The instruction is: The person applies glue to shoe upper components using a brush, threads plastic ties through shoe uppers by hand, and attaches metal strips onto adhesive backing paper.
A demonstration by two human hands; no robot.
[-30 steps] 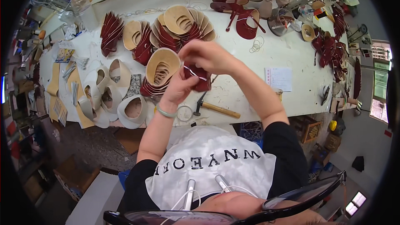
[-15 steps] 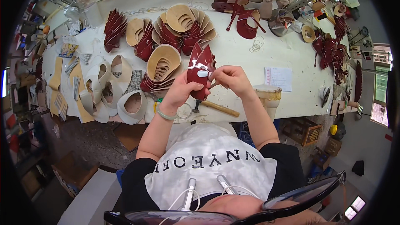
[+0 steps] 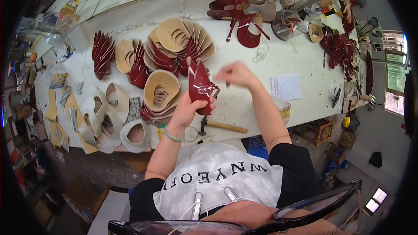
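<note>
You are holding a glossy, dark-red shoe upper in your left hand, its pointed end facing away from you and leaning slightly left, a strap-like piece jutting out on its right side.

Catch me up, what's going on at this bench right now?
A person's left hand grips a glossy dark red piece. The right hand is raised just to its right, too blurred to tell whether it holds anything. A hammer lies on the white table, nearer the person, with stacked tan-and-red pieces left of the held one.
</note>
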